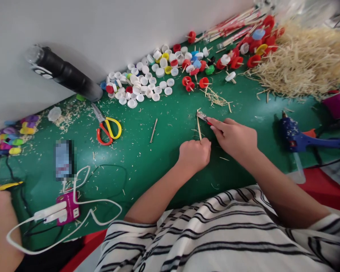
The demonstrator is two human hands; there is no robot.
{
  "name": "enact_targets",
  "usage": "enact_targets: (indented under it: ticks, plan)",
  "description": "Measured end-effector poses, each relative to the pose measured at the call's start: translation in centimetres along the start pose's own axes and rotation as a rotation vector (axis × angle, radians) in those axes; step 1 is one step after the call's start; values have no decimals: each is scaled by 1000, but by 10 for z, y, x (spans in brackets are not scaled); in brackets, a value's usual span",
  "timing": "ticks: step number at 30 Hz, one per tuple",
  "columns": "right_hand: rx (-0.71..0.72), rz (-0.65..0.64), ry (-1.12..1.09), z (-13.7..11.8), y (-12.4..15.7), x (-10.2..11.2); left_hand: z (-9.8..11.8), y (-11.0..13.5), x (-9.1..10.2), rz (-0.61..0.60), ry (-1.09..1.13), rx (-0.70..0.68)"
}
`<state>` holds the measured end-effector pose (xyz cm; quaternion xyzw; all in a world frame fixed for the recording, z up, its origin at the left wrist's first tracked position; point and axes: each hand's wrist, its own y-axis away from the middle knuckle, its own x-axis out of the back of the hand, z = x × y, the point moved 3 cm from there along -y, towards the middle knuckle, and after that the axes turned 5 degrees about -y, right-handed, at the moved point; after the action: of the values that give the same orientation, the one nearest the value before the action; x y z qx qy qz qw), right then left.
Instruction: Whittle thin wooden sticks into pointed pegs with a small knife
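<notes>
My left hand point(195, 155) is closed around the lower end of a thin wooden stick point(199, 130), which points up and away from me. A small utility knife point(203, 117) with a red part is gripped in my right hand point(234, 136), its blade lying against the stick's far end. Thin wood shavings point(215, 98) lie in a little heap just beyond the blade. To the left of my hands a metal nail point(153, 130) rests on the green table point(147, 170).
White and coloured bottle caps point(144, 80) spread along the wall, some pierced by sticks. Shavings point(306, 56) pile at right, near a blue glue gun point(297, 134). Left are scissors point(107, 128), a black bottle point(70, 73), a power strip point(69, 206) and another person's arm point(2, 223).
</notes>
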<state>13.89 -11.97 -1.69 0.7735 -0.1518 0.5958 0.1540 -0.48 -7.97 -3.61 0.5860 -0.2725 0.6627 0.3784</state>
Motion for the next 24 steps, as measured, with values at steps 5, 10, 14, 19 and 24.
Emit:
enact_targets:
  ticks: [5,10,14,19,24]
  plan:
    - [-12,-27,8,-4,-9,0,-1,-1,2,-12,3,-1]
    - [-1,6,21,-7,-27,-3,2,0,-1,7,-9,-25]
    - [-1,36,5,-4,-46,-3,3,1,-4,9,-3,-16]
    - [15,38,-58,3,-34,0,3,1,-3,10,6,-13]
    - [71,-23,-104,16,9,2,1,2,-3,55,1,-16]
